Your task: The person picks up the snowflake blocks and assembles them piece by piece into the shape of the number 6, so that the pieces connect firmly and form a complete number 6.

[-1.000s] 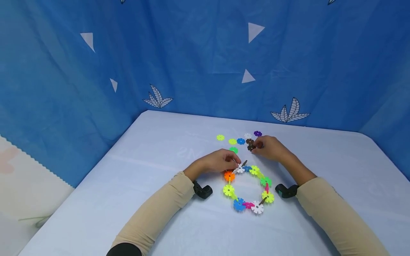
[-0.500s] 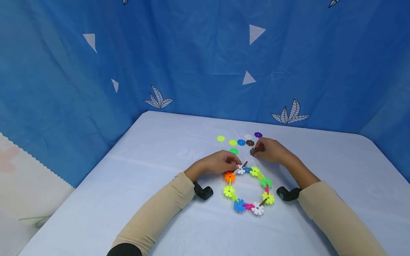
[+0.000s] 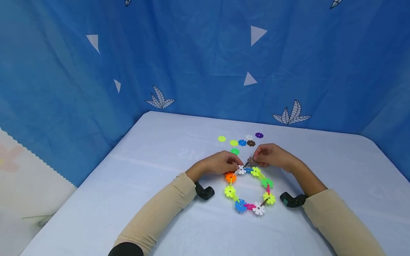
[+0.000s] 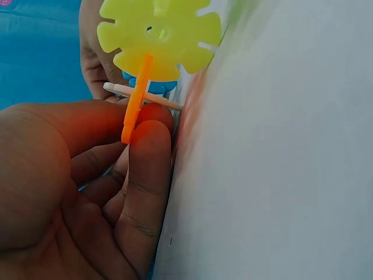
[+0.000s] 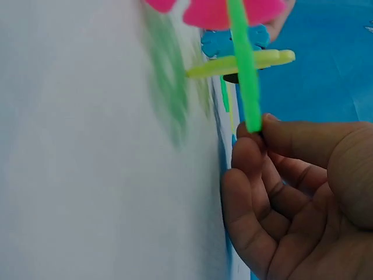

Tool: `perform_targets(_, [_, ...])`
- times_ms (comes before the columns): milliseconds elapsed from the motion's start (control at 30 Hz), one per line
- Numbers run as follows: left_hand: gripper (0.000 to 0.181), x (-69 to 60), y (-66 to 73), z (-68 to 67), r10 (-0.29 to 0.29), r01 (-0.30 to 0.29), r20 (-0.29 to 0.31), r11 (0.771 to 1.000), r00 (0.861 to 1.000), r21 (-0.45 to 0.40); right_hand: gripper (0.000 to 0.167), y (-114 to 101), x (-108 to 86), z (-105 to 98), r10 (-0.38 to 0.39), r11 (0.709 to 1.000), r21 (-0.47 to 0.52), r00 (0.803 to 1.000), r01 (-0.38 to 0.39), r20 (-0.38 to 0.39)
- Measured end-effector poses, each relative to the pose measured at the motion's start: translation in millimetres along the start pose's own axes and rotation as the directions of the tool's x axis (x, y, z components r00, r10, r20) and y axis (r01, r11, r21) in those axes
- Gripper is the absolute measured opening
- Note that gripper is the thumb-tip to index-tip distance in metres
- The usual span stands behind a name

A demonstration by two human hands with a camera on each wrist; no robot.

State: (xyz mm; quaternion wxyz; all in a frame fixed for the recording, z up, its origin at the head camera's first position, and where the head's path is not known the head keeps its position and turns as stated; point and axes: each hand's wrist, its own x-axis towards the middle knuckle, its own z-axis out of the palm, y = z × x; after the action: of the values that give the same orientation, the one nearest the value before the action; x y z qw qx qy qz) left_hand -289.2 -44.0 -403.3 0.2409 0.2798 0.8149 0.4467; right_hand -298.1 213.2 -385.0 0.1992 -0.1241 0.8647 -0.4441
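Observation:
On the table stands a ring of slotted snowflake discs (image 3: 230, 191), linked edge to edge in several colours. At its far left side my left hand (image 3: 221, 162) pinches the white disc (image 3: 241, 169), beside the orange disc (image 4: 137, 102). A brown disc (image 3: 246, 164) sticks out from the ring's far side. My right hand (image 3: 274, 155) pinches a second brown disc (image 3: 251, 161) close to that one; whether they touch, I cannot tell. In the right wrist view, a green disc (image 5: 247, 76) of the ring, seen edge-on, partly hides the right fingertips.
Behind the hands lie several loose discs, among them a green (image 3: 235, 151), a blue (image 3: 242, 143), a brown (image 3: 251, 143), a white (image 3: 249, 137) and a purple one (image 3: 259, 135). A blue curtain (image 3: 205, 64) hangs past the table's (image 3: 179, 224) far edge.
My right hand has taken a brown disc from the loose ones and carried it nearer, down to the far side of the ring. The left hand has stayed at the white disc.

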Motion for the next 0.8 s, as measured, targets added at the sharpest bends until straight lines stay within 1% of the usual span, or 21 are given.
perform_targets(267, [0.021, 1.1, -1.6, 0.1, 0.036, -0.036, 0.019, 0.999, 0.999, -0.020, 0.014, 0.6, 1.4, 3.2, 0.052, 0.997, 0.050, 0.998, -0.050, -0.024])
perform_targets(367, [0.022, 1.8, -2.5, -0.6, 0.041, -0.041, 0.017, 0.999, 0.999, -0.019, 0.015, 0.3, 2.2, 2.6, 0.045, 0.998, 0.049, 0.999, -0.044, -0.025])
perform_targets(467, [0.022, 1.7, -2.2, -1.1, 0.041, -0.041, 0.019, 0.999, 0.999, -0.018, 0.016, 0.4, 3.4, 2.8, 0.043, 0.998, 0.056, 0.999, -0.041, -0.032])
perform_targets(600, [0.022, 1.6, -2.0, -0.6, 0.037, -0.037, 0.016, 0.999, 0.999, -0.013, 0.016, -0.1, 3.7, 4.7, 0.047, 0.997, 0.062, 0.999, -0.045, -0.018])
perform_targets(800, [0.020, 1.3, -1.6, 1.2, 0.020, -0.020, -0.007, 1.000, 1.000, 0.000, 0.016, -0.1, 2.8, 9.6, 0.057, 0.996, 0.074, 0.998, -0.055, -0.015])
